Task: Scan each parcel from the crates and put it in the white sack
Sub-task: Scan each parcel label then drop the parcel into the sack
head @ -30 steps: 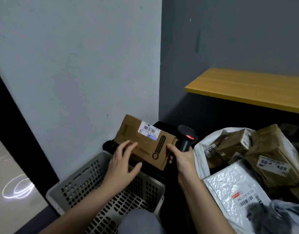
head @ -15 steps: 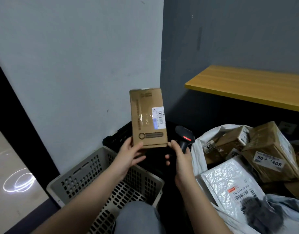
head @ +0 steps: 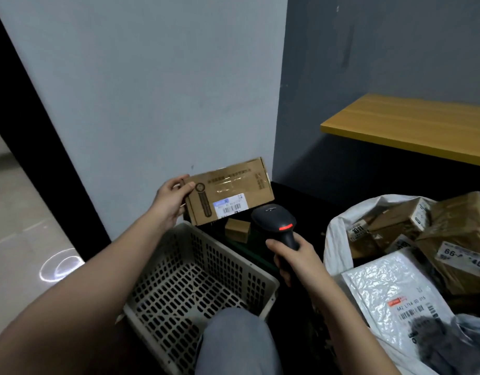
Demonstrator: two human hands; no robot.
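Note:
My left hand (head: 170, 201) grips the left end of a flat brown cardboard parcel (head: 230, 189), held lengthwise with its barcode label facing me. My right hand (head: 294, 259) holds a black handheld scanner (head: 274, 221) by its handle, red light lit, its head just below and right of the label. A small brown box (head: 237, 230) lies in the dark crate (head: 293, 196) behind. The white sack (head: 339, 239) stands open at the right, holding several brown boxes and a white plastic mailer (head: 390, 290).
A pale perforated crate (head: 228, 255) sits in front of me with nothing visible inside, my knee (head: 233, 342) over its near edge. A yellow wooden shelf (head: 412, 125) juts from the dark wall at right. A light wall stands close behind the crates.
My left hand turned the parcel from upright to lying lengthwise and shifted to its left end. My right hand let go of the parcel's edge and raised the scanner toward the label.

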